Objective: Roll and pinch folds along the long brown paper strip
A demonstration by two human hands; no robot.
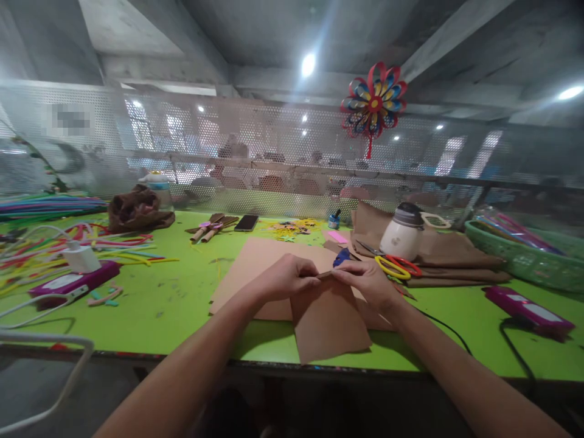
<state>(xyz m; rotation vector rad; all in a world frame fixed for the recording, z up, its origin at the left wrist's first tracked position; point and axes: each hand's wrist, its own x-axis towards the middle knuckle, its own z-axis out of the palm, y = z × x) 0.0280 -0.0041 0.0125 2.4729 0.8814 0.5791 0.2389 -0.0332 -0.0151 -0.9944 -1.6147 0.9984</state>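
Between my two hands is a sheet of brown paper (329,322), its far edge rolled or folded over into a narrow strip. My left hand (292,277) pinches the left end of that edge. At the right end, my right hand (362,281) pinches it with thumb and fingers. The paper's near part hangs down toward the table's front edge. Beneath it lies more flat brown paper (249,267) on the green table. Just beyond my right hand sits a small dark blue object (341,257), partly hidden, whose kind I cannot make out.
Scissors (396,266) with yellow and red handles lie right of my hands by a white bottle (401,234) and folded brown material (438,249). A phone (247,223) lies farther back. Purple power strips (75,285) stand on both sides. A green basket (538,255) is far right.
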